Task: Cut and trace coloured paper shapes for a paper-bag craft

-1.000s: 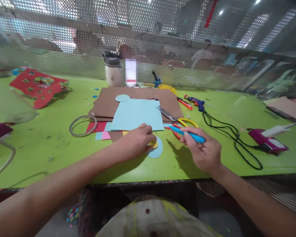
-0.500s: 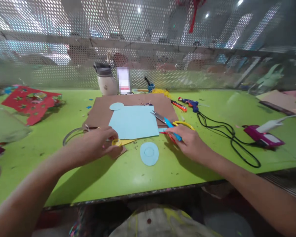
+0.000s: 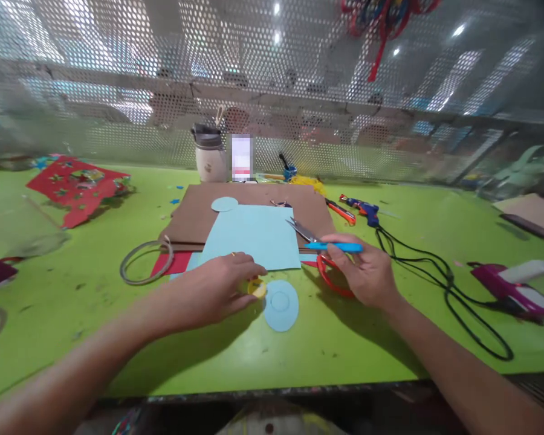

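The left hand (image 3: 213, 294) is pinching a small yellow ring (image 3: 256, 287) against the worktop (image 3: 118, 338), just beside a blue paper disc (image 3: 281, 305) near the front edge. The right hand (image 3: 367, 275) is closed around a blue pen (image 3: 334, 246), its tip pointing left over the blue sheet (image 3: 254, 235); red-handled scissors (image 3: 329, 275) are lying under it. To trace well, the ring is best held flat and steady, pen upright against its rim.

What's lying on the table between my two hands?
A light blue paper circle on the green table, between left hand and right hand, head view.
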Demonstrator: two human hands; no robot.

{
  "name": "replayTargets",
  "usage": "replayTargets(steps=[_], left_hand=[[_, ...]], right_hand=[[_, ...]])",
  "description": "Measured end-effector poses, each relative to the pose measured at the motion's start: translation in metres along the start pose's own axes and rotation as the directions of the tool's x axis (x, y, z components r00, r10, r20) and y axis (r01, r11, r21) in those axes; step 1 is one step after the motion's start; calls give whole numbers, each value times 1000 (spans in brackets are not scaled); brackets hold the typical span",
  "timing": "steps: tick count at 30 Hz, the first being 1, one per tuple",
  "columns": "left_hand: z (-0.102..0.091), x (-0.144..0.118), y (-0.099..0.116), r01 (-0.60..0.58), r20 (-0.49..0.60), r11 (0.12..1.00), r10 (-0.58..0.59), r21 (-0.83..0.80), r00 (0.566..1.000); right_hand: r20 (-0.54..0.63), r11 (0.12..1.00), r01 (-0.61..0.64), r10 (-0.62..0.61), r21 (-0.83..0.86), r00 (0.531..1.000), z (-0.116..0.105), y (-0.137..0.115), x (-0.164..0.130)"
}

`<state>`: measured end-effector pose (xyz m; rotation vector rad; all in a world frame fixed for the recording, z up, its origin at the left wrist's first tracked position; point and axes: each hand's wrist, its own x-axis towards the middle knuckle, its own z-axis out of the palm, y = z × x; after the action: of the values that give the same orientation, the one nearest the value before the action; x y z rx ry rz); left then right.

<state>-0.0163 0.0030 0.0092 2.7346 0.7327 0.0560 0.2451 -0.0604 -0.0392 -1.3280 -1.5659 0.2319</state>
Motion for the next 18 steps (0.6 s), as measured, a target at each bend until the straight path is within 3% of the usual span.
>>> replayTargets(steps=[4, 7, 10, 14, 18], left_hand=[[13, 6, 1, -29, -5, 999, 29, -17, 1000], [13, -2, -12, 26, -52, 998, -24, 55, 998], [0, -19, -33, 163, -179, 981, -143, 104, 973], [-23, -39, -58, 354, -237, 928, -321, 114, 917], [-35, -48, -65, 395, -227, 912, -363, 114, 904]], right_hand=[[-36, 998, -64, 64, 2, 997, -7, 5, -6], [-38, 998, -58, 57, -32, 998, -8, 5, -7], [7, 997, -28, 28, -77, 1000, -6, 3, -6], [115, 989, 59, -43, -137, 992, 0, 5, -8], [158, 980, 101, -74, -172, 985, 3, 7, -10]])
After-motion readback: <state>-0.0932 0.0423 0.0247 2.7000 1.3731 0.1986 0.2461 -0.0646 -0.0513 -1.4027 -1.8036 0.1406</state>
